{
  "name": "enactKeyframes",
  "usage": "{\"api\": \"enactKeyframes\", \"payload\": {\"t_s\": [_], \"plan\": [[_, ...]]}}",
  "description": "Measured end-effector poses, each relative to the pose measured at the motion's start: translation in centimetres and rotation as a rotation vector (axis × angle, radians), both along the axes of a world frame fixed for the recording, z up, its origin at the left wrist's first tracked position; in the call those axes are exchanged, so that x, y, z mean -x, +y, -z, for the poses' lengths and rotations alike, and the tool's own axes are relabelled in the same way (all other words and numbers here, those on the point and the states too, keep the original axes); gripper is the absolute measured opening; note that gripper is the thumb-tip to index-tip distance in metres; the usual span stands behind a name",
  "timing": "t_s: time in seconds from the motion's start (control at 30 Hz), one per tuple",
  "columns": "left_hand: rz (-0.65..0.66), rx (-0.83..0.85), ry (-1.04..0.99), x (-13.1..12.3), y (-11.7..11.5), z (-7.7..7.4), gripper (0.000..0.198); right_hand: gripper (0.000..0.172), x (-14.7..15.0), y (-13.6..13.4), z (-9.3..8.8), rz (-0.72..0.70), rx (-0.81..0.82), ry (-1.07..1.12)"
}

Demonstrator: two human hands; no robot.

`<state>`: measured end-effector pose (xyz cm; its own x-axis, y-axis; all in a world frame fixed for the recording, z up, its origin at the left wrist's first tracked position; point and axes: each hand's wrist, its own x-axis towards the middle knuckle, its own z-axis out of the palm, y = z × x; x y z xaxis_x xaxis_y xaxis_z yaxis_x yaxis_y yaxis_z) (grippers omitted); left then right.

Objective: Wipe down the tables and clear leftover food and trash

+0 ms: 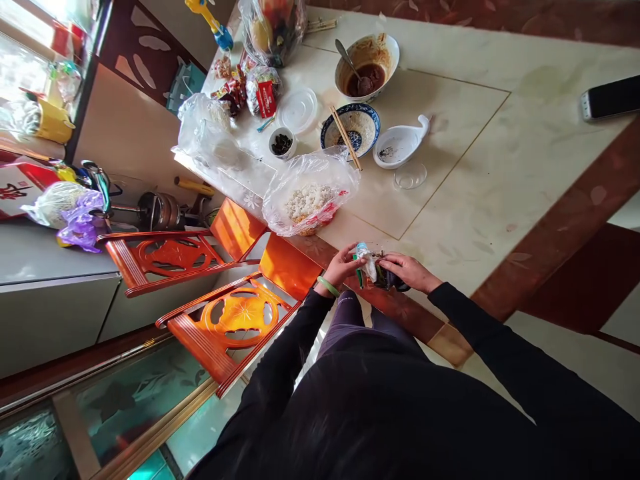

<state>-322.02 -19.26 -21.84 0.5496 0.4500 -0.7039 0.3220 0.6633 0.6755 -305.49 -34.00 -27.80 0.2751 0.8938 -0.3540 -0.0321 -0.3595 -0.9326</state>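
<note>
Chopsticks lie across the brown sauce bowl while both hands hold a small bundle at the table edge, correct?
No: the head view shows the chopsticks across the blue-patterned bowl, not the sauce bowl. Left hand and right hand do hold the bundle.

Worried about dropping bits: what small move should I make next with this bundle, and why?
Probably move the bundle inward over the table. The left hand and right hand hold it right at the table's near edge, above your lap, so loose pieces could fall off.
</note>
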Motion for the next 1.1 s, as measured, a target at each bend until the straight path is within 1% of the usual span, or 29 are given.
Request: {"api": "enactKeyframes", "payload": {"t_s": [0.07, 0.2, 0.3, 0.37, 0.4, 0.43, 0.47, 0.5, 0.57, 0.6, 0.63, 0.67, 0.7, 0.73, 0.77, 0.83, 0.87, 0.93, 1.0, 1.03, 1.07, 1.1], "plan": [[0.001, -0.001, 0.009, 0.1, 0.2, -0.1, 0.079, 0.053, -0.2, 0.1, 0.1, -0.007, 0.002, -0.015], [0.016, -0.018, 0.027, 0.0, 0.9, -0.7, 0.081, 0.055, -0.2, 0.3, 0.3, 0.001, 0.010, -0.031], [0.050, -0.036, 0.034, 0.0, 1.4, -0.9, 0.082, 0.055, 0.0, 0.5, 0.2, 0.024, 0.023, -0.041], [0.072, -0.045, 0.030, 0.4, 1.9, -0.7, 0.079, 0.055, 0.1, 0.7, 0.0, 0.040, 0.035, -0.042], [0.065, -0.063, 0.027, 0.7, 2.4, -0.6, 0.074, 0.057, 0.2, 0.7, -0.1, 0.049, 0.041, -0.042], [0.025, -0.107, 0.034, 1.2, 3.1, -0.4, 0.066, 0.058, 0.3, 0.8, -0.2, 0.060, 0.047, -0.043], [-0.053, -0.183, 0.056, 1.9, 4.1, -0.3, 0.055, 0.060, 0.4, 0.9, -0.3, 0.072, 0.052, -0.044], [-0.170, -0.293, 0.096, 2.6, 5.3, -0.2, 0.043, 0.062, 0.5, 0.9, -0.3, 0.086, 0.058, -0.045], [-0.474, -0.563, 0.217, 4.2, 8.8, -0.3, 0.027, 0.064, 0.7, 0.9, -0.5, 0.116, 0.069, -0.046], [-0.619, -0.681, 0.278, 5.0, 10.8, -0.5, 0.024, 0.064, 0.8, 1.0, -0.5, 0.128, 0.075, -0.046], [-0.715, -0.750, 0.320, 5.7, 12.9, -0.7, 0.028, 0.064, 0.9, 0.9, -0.5, 0.138, 0.081, -0.048], [-0.754, -0.755, 0.336, 6.2, 15.0, -0.9, 0.037, 0.064, 1.0, 0.9, -0.6, 0.147, 0.087, -0.050], [-0.748, -0.697, 0.343, 6.6, 16.8, -1.1, 0.047, 0.064, 1.1, 0.9, -0.6, 0.158, 0.092, -0.052], [-0.710, -0.616, 0.341, 6.9, 18.5, -1.3, 0.056, 0.065, 1.2, 0.9, -0.7, 0.171, 0.098, -0.054], [-0.644, -0.530, 0.326, 7.0, 19.8, -1.4, 0.060, 0.065, 1.2, 0.9, -0.7, 0.186, 0.102, -0.055], [-0.520, -0.419, 0.268, 6.9, 21.4, -1.7, 0.059, 0.067, 1.4, 0.8, -0.9, 0.212, 0.111, -0.054], [-0.492, -0.415, 0.225, 6.7, 21.9, -1.9, 0.055, 0.068, 1.4, 0.7, -1.0, 0.222, 0.116, -0.053], [-0.500, -0.499, 0.121, 6.0, 22.1, -2.7, 0.047, 0.071, 1.4, 0.5, -1.3, 0.240, 0.128, -0.050], [-0.525, -0.648, 0.009, 4.6, 21.9, -3.8, 0.045, 0.074, 1.4, 0.4, -1.5, 0.260, 0.140, -0.041], [-0.497, -0.722, -0.047, 3.6, 21.7, -4.5, 0.044, 0.076, 1.3, 0.3, -1.6, 0.271, 0.145, -0.035], [-0.421, -0.787, -0.100, 2.5, 21.4, -5.2, 0.044, 0.077, 1.3, 0.2, -1.7, 0.282, 0.149, -0.032], [-0.298, -0.837, -0.147, 1.3, 21.1, -5.8, 0.043, 0.078, 1.3, 0.1, -1.8, 0.292, 0.154, -0.031]]}}
